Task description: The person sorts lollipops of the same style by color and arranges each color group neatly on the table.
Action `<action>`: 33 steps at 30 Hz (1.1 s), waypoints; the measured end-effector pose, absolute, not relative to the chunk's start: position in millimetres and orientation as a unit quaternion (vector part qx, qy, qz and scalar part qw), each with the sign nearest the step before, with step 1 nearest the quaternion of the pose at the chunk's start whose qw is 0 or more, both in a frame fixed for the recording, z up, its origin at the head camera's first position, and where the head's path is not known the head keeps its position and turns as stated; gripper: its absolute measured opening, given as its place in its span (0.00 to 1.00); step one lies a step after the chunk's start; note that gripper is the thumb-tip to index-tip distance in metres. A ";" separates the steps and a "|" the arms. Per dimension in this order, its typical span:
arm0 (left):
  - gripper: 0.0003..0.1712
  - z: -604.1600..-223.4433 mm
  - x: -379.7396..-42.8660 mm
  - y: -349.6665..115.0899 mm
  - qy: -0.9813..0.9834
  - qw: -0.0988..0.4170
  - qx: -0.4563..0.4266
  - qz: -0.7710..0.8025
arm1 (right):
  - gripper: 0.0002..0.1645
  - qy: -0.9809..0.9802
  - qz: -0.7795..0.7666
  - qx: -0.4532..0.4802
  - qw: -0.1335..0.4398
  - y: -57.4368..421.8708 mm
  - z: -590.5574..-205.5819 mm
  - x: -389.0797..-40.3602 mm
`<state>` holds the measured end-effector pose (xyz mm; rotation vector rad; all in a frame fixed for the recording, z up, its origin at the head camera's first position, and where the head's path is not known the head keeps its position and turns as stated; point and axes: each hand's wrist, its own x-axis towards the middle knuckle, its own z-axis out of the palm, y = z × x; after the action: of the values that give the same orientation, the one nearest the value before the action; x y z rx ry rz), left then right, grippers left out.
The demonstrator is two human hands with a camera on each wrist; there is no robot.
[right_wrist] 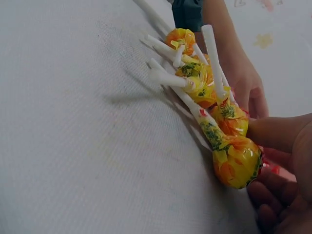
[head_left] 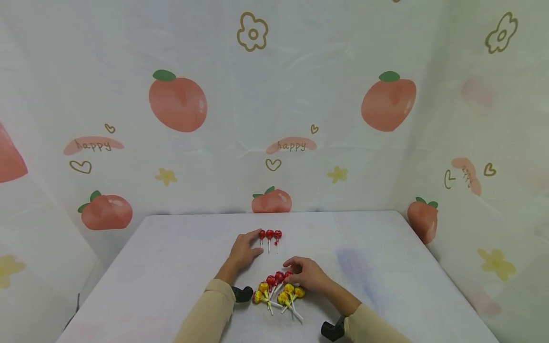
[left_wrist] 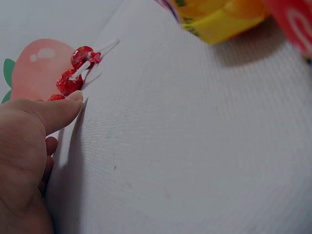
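Note:
Three red-wrapped lollipops [head_left: 269, 234] lie side by side toward the far part of the table, sticks pointing at me. My left hand [head_left: 243, 249] is beside the leftmost one, forefinger by its head and thumb near its stick. In the left wrist view the thumb [left_wrist: 68, 108] partly hides a red head. Nearer lies a cluster of red lollipops [head_left: 271, 280] and yellow lollipops [head_left: 283, 298]. My right hand [head_left: 312, 275] hovers over its right side, thumb and fingers apart around a red head. In the right wrist view, yellow lollipops [right_wrist: 236, 161] partly cover that hand's fingers.
The white table [head_left: 180, 257] reaches back to a fruit-print curtain [head_left: 223, 176], which also hangs along both sides. Black wrist devices [head_left: 243, 294] sit close to the lollipop cluster.

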<state>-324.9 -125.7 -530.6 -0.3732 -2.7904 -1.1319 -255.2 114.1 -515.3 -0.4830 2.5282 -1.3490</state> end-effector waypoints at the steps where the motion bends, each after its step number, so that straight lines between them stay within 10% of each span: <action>1: 0.35 -530.3 -324.7 -125.6 -0.917 0.054 -0.122 -0.375 | 0.16 0.865 -0.459 -0.162 0.118 113.8 -514.2 -254.5; 33: 0.35 -529.9 -323.5 -125.9 -0.918 0.058 -0.124 -0.373 | 0.14 0.898 -0.390 -0.198 0.048 129.8 -464.1 -275.6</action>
<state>-323.5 -125.9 -529.9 -0.3746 -2.7818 -1.1318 -275.6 129.8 -464.1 -0.6031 2.7382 -1.1879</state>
